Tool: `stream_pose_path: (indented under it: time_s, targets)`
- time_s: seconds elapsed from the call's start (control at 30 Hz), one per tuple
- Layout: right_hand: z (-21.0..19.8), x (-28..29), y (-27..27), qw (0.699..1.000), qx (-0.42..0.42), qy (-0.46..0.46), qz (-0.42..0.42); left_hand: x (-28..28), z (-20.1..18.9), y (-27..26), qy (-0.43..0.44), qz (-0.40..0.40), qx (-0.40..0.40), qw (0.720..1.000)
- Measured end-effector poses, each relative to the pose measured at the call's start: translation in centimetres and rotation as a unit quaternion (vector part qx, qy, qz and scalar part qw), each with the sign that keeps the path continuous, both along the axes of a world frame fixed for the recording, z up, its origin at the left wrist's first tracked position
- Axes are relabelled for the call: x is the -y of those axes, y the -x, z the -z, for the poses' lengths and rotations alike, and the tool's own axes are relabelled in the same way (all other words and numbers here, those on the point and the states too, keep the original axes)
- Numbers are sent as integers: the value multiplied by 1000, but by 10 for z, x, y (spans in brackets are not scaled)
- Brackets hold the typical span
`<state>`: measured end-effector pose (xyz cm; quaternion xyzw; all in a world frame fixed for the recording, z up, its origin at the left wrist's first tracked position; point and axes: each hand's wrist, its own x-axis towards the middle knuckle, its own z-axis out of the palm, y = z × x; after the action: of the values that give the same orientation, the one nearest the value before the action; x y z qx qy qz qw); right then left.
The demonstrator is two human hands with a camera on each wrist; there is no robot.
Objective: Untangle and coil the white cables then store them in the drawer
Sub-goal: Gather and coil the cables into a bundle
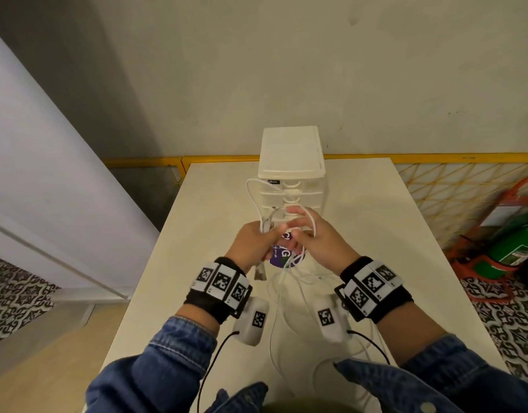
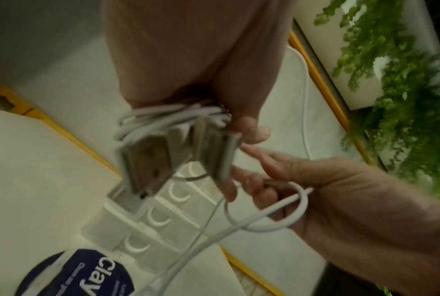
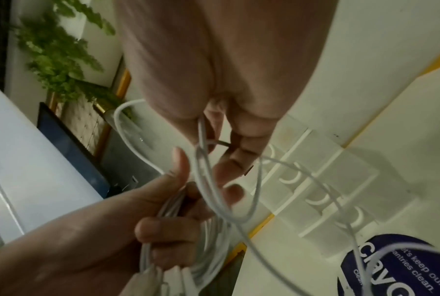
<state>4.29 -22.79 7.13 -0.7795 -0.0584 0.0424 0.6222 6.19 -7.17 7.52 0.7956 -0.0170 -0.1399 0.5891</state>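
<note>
A white drawer unit stands at the back of the cream table; its stacked translucent drawer fronts have curved handles. In front of it my left hand grips a coiled bundle of white cables, whose USB plugs hang out below the fist. My right hand is close beside it and pinches a loose white cable, which loops over its fingers. More white cable trails down onto the table between my wrists.
A round purple disc with white lettering lies on the table under my hands. A yellow lattice fence runs behind the table. On the floor at the right is a green cylinder in a red stand. A white panel stands at the left.
</note>
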Motion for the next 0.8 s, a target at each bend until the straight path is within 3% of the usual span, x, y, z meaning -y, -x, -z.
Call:
stream_pose_path:
  time_s: [0.1, 0.2, 0.3, 0.47, 0.57, 0.7, 0.8]
  targets:
    - [2, -1, 2, 1000, 18, 11, -4, 2, 5, 2, -6, 26, -21, 999]
    - [6, 5, 1, 1000, 22, 14, 0, 1, 5, 2, 52, 5, -19, 998]
    - [14, 16, -1, 996, 19, 50, 67, -8, -4, -3, 140, -60, -4, 988]
    - [24, 31, 0, 976, 43, 127, 171, -41, -19, -15, 193, -73, 14, 978]
    - [24, 37, -2, 960, 67, 206, 179, -53, -15, -18, 175, -111, -10, 978]
    - [21, 44, 2, 922, 96, 346, 146, -64, -5, -20, 117, -220, -14, 968]
    - [18, 46, 5, 908, 79, 382, 151, -70, 3, -22, 70, -277, -17, 958]
